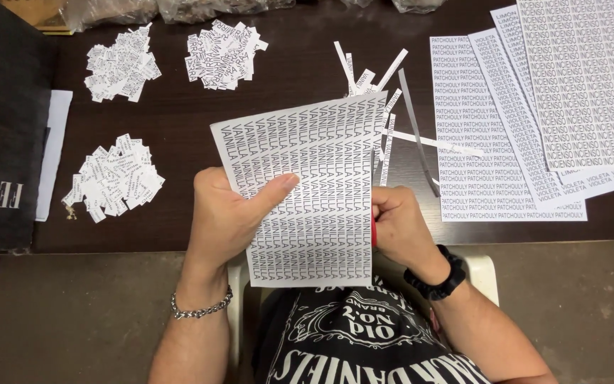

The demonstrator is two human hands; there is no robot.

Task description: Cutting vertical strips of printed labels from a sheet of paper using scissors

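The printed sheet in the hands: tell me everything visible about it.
The printed sheet is white paper covered in rows of one repeated black word, running sideways. It is held up over the dark table's near edge, slightly tilted. The left hand pinches its left side, thumb on top; the right hand meets its right edge, where something red shows.

Matt paper sheet (314, 185); dark smooth wood table (179, 121); metal bracelet (200, 311).

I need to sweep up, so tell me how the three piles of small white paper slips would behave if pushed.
The three piles of small white paper slips are probably very light and would scatter, being loose. On the dark wooden table they would likely slide, not roll, lying flat.
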